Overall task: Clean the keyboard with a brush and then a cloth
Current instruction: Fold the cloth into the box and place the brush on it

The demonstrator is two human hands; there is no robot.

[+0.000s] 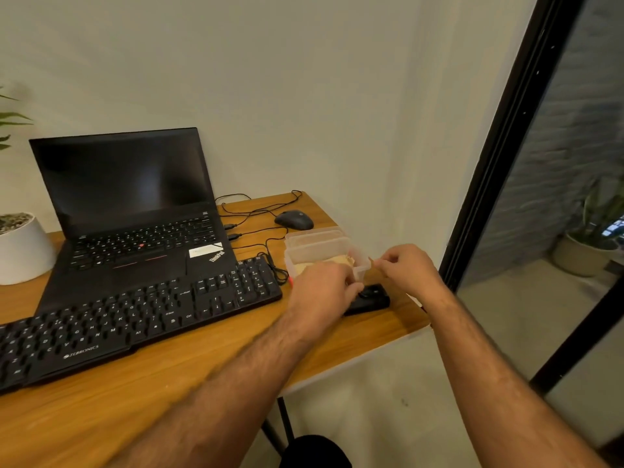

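The black Zebronics keyboard (135, 319) lies slantwise on the wooden desk (189, 369), in front of the laptop. Right of it stands a clear plastic container (320, 246) with a yellow cloth (339, 261) inside. My left hand (320, 288) curls its fingers round the container's front wall. My right hand (410, 270) pinches the container's right rim. A black object (369, 298), possibly the brush, lies on the desk just below both hands, partly hidden by my left fingers. A small red-orange tip (291, 281) shows beside my left hand.
An open ThinkPad laptop (135, 211) with a dark screen sits behind the keyboard. A wired black mouse (294, 220) and loose cables lie behind the container. A white plant pot (22, 251) stands at the far left. The desk's right edge (423, 324) is close to my right hand.
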